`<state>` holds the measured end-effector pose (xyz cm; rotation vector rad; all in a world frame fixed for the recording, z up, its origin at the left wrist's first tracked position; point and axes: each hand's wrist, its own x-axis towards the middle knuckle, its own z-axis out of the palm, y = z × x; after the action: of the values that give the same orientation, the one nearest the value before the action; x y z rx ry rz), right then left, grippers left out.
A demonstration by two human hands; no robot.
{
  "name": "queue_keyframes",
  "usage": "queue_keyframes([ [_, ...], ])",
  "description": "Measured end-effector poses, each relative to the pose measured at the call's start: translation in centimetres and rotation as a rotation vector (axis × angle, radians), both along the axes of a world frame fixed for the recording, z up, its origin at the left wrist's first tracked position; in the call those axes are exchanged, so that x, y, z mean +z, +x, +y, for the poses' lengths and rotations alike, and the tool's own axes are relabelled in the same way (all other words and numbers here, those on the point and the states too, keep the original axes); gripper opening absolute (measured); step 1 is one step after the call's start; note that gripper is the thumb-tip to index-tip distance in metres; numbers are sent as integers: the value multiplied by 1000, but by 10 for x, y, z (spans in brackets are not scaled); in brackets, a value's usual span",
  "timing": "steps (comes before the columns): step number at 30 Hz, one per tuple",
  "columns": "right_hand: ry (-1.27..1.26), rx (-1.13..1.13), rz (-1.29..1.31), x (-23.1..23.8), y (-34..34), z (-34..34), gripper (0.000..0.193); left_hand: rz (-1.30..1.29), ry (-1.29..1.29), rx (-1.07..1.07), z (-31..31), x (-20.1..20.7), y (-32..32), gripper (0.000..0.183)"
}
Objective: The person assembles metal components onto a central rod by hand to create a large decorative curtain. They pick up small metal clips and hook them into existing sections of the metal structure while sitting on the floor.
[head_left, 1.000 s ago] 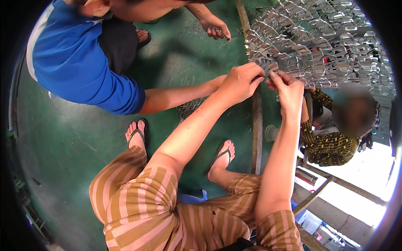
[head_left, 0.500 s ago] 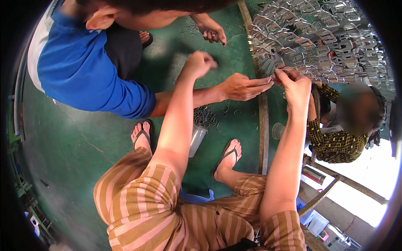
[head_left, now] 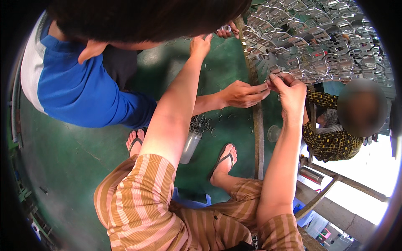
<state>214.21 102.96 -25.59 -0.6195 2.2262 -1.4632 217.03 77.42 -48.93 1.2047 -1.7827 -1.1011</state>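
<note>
My right hand (head_left: pixel 289 93) is closed, thumb and fingers pinching a small metal piece (head_left: pixel 274 78) at the lower edge of a hanging mass of silvery metal clips (head_left: pixel 331 46). A co-worker's hand (head_left: pixel 245 94) in a blue sleeve reaches in from the left, its fingertips meeting mine at that piece. Farther away, my left hand (head_left: pixel 200 47) is raised with its fingers drawn together, the tips partly covered by the co-worker's head. Whatever it may hold is hidden. Close by on its right, the co-worker's other hand (head_left: pixel 228 30) has metal pieces in it.
Wire hooks (head_left: pixel 201 124) spill from a clear plastic tub (head_left: pixel 190 147) on the green floor. A long rusty bar (head_left: pixel 258 138) runs beneath the clips. Another person in a black-and-yellow patterned top (head_left: pixel 335 144) is at the right. A blue plastic stool (head_left: pixel 192 203) shows under me.
My left hand has moved away from me, up toward the co-worker's far hand. That far hand has shifted right, to the clips. The co-worker's head leans farther in. My right hand keeps its pinch.
</note>
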Motion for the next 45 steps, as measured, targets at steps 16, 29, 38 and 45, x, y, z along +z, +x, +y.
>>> queue_keyframes([
  [16,17,26,4,-5,-1,-1,19,200,48,-21,55,41,30,19],
  [29,-22,82,-219,0,4,10,17,756,291,-513,117,126,86,13],
  [38,-26,160,-316,4,12,10,16,867,558,-704,150,138,83,17],
  [45,-39,123,-306,3,13,9,13,903,504,-690,146,139,81,17],
])
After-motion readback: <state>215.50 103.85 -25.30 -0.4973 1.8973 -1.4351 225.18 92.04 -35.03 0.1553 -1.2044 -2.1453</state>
